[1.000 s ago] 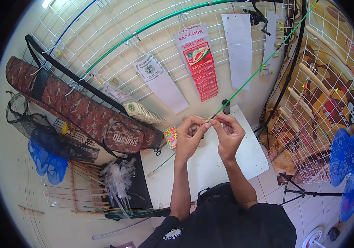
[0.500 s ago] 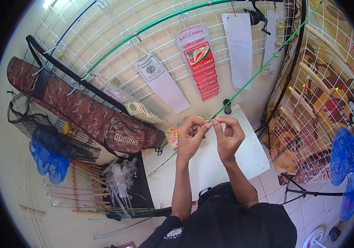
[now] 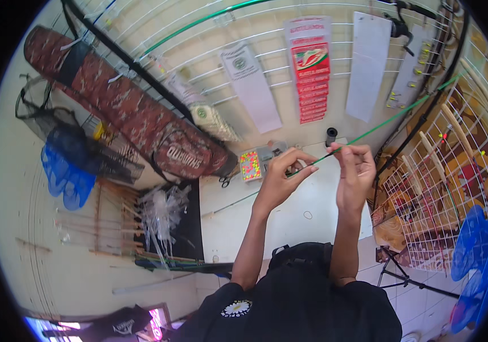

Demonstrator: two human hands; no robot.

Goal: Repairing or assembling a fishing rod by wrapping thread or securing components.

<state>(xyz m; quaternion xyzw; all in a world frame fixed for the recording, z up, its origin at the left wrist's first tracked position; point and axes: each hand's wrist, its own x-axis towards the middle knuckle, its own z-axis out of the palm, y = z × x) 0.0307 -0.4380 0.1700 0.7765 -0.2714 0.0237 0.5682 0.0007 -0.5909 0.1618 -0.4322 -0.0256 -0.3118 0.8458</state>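
One white table (image 3: 244, 231) below, and over it slants the slim green rod (image 3: 380, 126), its long axis running near left to far right! Both hands are on it now: the left hand (image 3: 285, 175) pinches the near-left side, the right hand (image 3: 356, 171) grips with its fingertips, closer to the far-right tip, a short dark stretch (image 3: 326, 156) between them.

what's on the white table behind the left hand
A box of bright pieces and a clear container show beyond the left hand; whatever the hand covers on the white table cannot be seen.
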